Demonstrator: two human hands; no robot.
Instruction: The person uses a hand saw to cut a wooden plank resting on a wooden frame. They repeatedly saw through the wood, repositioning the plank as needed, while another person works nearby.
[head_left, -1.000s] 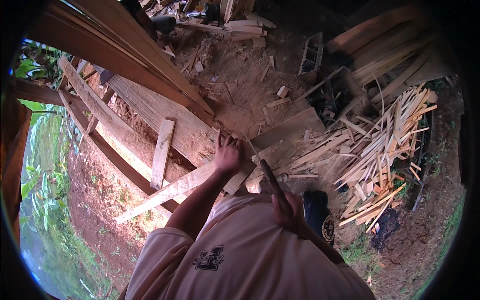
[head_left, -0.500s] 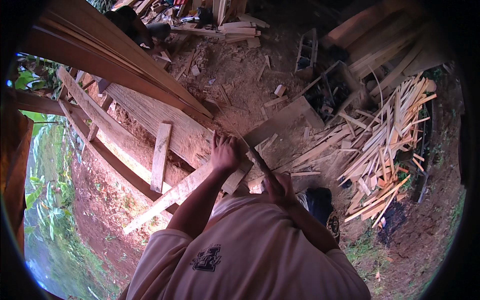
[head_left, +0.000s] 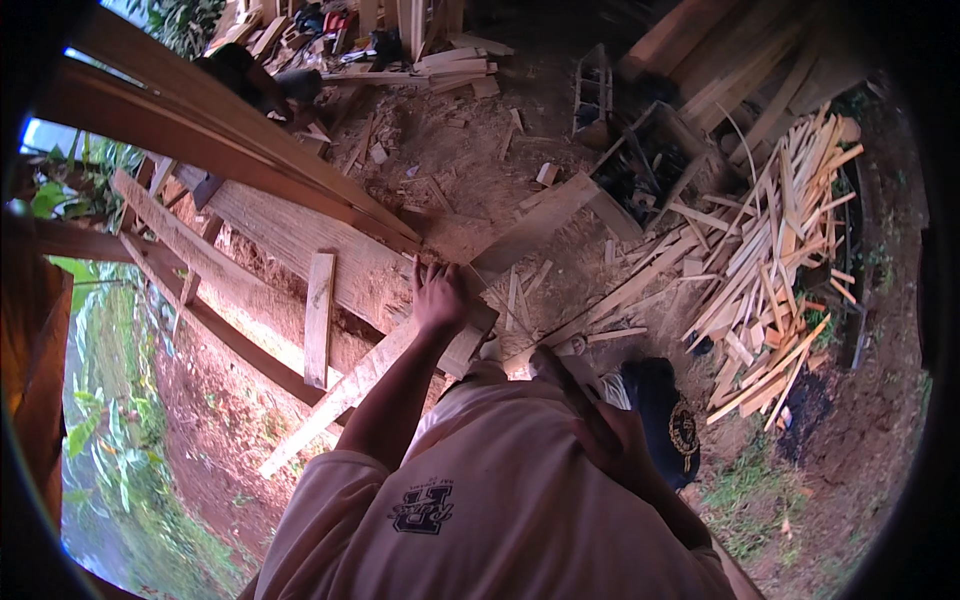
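Observation:
My left hand (head_left: pixel 440 297) lies on the near end of a wide wooden board (head_left: pixel 285 238), its fingers stretched forward and slightly apart. The board runs away to the upper left, with sawdust over it. Close to my body, my right hand (head_left: pixel 612 438) is closed around a long dark tool (head_left: pixel 572 388). That tool points forward and left, seen nearly edge-on, so its kind is unclear. A short plank (head_left: pixel 319 318) lies across the lower edge of the board, and a pale slat (head_left: pixel 345 395) slants down to the left beneath my left forearm.
Tall planks (head_left: pixel 250 140) lean in from the upper left, near a person (head_left: pixel 255 85) partly in shadow. Another board (head_left: pixel 535 228) extends right of my left hand. A heap of offcut sticks (head_left: pixel 775 260) lies at the right, beside a dark-filled wooden box (head_left: pixel 690 130).
My right hand has drawn back toward my body with the dark tool, away from the board's end. My left hand stays on the board. The view has shifted slightly.

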